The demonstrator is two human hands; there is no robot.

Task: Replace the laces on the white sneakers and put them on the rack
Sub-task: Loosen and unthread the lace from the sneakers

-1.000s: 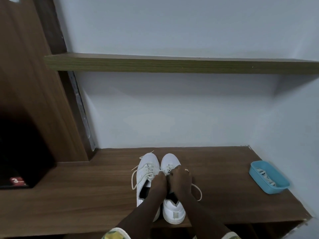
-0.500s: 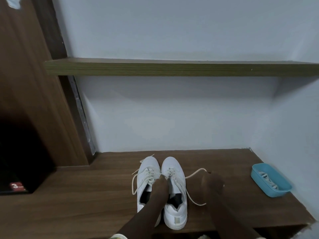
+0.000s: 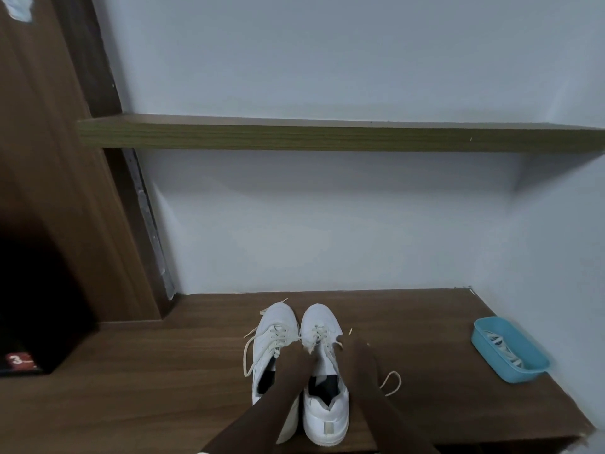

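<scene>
The right grip (image 3: 357,355) pinched the lace (image 3: 391,383) at 3 o'clock of the right sneaker (image 3: 324,417); the left grip (image 3: 294,358) was too dark to tell.

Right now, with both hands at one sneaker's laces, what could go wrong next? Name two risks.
1. Both heels sit near the front edge of the wooden shelf; with the left hand and right hand at the right sneaker, a hard tug could drag it off.
2. The left sneaker's loose lace trails on the wood beside the hands and may snag or tangle.
</scene>
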